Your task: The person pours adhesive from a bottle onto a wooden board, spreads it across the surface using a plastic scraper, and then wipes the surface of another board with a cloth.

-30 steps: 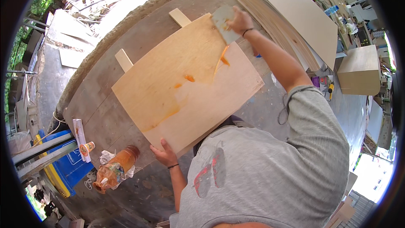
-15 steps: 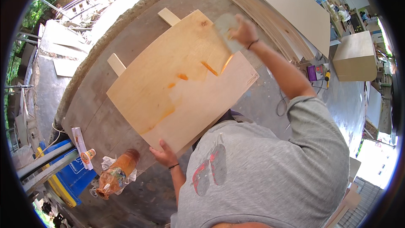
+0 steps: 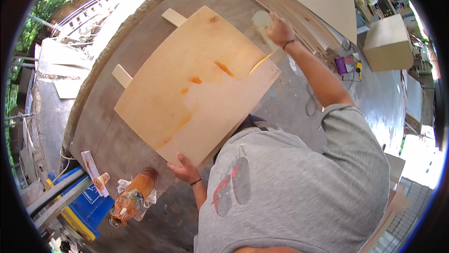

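A pale plywood panel lies on two wooden battens on a round grey table. Orange glue streaks and a wider orange smear mark its surface. My right hand is stretched out to the panel's far right corner and grips a pale flat spreader, which is held over the board there. My left hand holds the panel's near edge, fingers on top of the wood.
An orange glue bottle on crumpled wrapping and a narrow white carton lie at the table's near left. A blue crate stands below them. Stacked boards, a wooden box and small tools are at the far right.
My right hand has shifted with the spreader along the panel's far right corner, and the orange blob there is now a thin streak. My left hand stays on the near edge.
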Demonstrator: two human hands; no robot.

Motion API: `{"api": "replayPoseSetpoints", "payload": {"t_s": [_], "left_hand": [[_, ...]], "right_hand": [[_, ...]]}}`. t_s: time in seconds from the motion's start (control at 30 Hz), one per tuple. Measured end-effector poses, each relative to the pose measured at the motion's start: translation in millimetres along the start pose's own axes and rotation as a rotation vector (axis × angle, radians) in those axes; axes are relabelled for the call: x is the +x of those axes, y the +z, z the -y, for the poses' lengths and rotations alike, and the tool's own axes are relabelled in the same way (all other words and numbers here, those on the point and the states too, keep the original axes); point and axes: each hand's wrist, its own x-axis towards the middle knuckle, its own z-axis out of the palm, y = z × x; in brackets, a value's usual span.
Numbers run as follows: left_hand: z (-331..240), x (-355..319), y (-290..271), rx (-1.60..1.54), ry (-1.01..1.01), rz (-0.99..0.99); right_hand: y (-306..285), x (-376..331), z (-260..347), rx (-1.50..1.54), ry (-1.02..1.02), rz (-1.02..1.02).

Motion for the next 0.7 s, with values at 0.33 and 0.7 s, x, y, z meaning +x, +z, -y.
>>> {"api": "replayPoseSetpoints", "payload": {"t_s": [0.33, 0.7], "left_hand": [[-4, -2, -4, 0.074, -0.024, 0.039], [0, -2, -4, -0.066, 0.037, 0.052]], "right_hand": [[13, -84, 45, 0.201, 0.009, 0.116], [-54, -70, -22, 0.335, 0.3, -0.068]]}}
